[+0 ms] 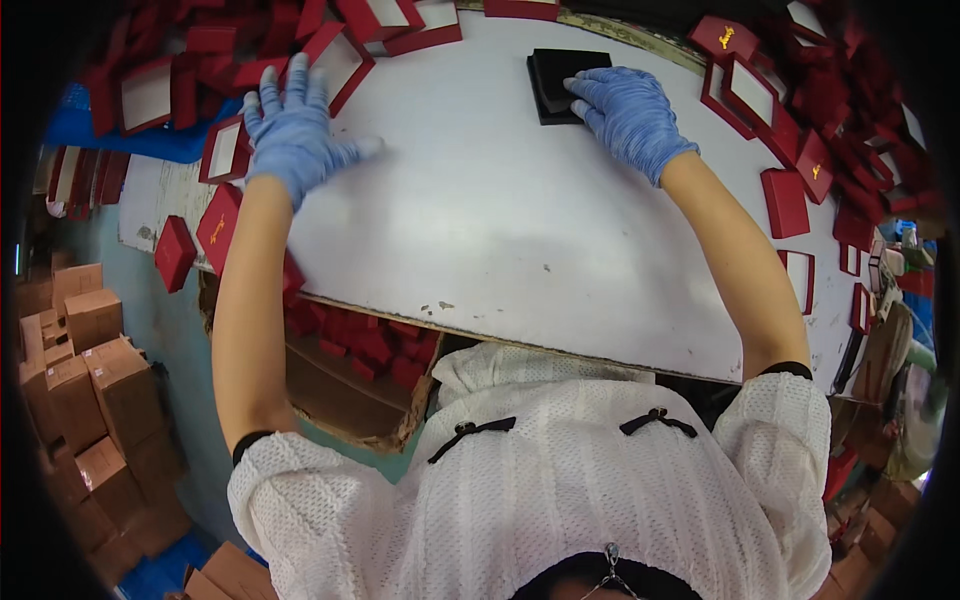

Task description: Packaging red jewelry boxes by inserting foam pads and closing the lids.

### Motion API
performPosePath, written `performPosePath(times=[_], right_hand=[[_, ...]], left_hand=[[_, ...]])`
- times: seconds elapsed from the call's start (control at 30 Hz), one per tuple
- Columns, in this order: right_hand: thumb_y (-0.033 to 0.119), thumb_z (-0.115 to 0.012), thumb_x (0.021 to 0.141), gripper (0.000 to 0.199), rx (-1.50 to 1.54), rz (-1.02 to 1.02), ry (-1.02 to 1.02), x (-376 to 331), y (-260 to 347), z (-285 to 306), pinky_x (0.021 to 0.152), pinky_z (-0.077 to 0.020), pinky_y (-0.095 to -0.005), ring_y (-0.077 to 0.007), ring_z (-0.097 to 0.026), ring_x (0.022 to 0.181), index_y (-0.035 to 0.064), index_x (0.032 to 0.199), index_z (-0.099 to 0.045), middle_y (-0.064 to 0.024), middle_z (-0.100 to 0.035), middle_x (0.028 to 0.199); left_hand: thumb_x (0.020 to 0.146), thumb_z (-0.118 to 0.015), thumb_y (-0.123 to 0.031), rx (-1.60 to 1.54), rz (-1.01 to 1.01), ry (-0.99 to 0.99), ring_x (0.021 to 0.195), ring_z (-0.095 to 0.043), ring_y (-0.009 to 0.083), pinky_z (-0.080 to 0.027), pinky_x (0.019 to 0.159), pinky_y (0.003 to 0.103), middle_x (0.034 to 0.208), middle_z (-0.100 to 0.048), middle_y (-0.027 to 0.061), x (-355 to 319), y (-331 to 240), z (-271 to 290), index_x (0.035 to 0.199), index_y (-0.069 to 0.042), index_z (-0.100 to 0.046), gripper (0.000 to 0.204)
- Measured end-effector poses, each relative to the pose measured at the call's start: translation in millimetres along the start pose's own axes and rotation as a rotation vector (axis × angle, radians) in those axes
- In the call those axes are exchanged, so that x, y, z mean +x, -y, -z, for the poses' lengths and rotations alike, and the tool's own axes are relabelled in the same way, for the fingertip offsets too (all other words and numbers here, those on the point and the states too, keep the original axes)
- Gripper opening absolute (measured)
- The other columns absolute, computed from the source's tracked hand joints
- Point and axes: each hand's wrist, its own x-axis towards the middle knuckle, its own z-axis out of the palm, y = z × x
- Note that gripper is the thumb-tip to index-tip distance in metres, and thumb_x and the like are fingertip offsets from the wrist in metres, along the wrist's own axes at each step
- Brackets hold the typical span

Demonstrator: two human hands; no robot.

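Observation:
My left hand (292, 140), in a blue glove, is spread wide with its fingers apart at the left of the table. Its fingertips reach over the edge of the red box pieces, next to an open red box part (338, 62) with a pale inside. At the far middle, my right hand (630, 115), also gloved in blue, has its fingers closed on the upper edge of a black square pad (572, 68). Another black piece (546, 112) shows beneath that pad, slightly offset. The underside of the right hand's grip is hidden.
Red box parts pile up at the far left (215, 40) over a blue crate (185, 146), and at the right (785, 205). Below the table's front edge, a carton (390, 425) holds more red pieces. Brown cartons (120, 385) stack on the floor at left.

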Motion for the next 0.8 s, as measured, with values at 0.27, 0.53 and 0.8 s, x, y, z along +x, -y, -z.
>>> performPosePath(times=[0.27,0.53,0.8], right_hand=[[0.020,-0.058,0.078,0.013,0.294,0.172,-0.154,-44.9,32.6,32.0,0.057,-0.0467,-0.0349,-0.0242,-0.057,0.060,0.0105,0.086,-0.063,-0.0086,-0.060,0.078],[0.020,-0.057,0.078,0.029,0.380,0.645,0.077,-68.7,55.5,9.0,0.083,-0.0424,-0.0343,-0.0216,-0.056,0.091,0.0119,0.106,-0.059,-0.0056,-0.058,0.099],[0.013,-0.059,0.071,0.018,-0.464,-0.196,-0.343,-81.4,-192.8,-17.5,0.075,-0.0456,-0.0381,-0.0280,-0.057,0.088,0.0140,0.089,-0.063,-0.0067,-0.059,0.094]], left_hand=[[0.047,-0.077,-0.052,-0.682,-0.246,-0.034,0.110,-0.041,0.0334,-0.032,0.095,0.044,0.117,-0.043,0.0183,-46.5,-69.8,-6.0,0.118,-0.005,-0.040,0.093],[0.072,-0.064,-0.044,-1.000,-0.644,-0.101,0.116,-0.036,0.0381,-0.027,0.098,0.048,0.137,-0.029,0.0196,-83.9,-110.1,6.0,0.134,-0.015,-0.032,0.076],[0.080,-0.052,-0.046,-0.621,-0.787,0.173,0.121,-0.027,0.0451,-0.019,0.102,0.049,0.143,-0.027,0.0117,-90.3,-69.9,37.3,0.122,-0.031,-0.052,0.045]])
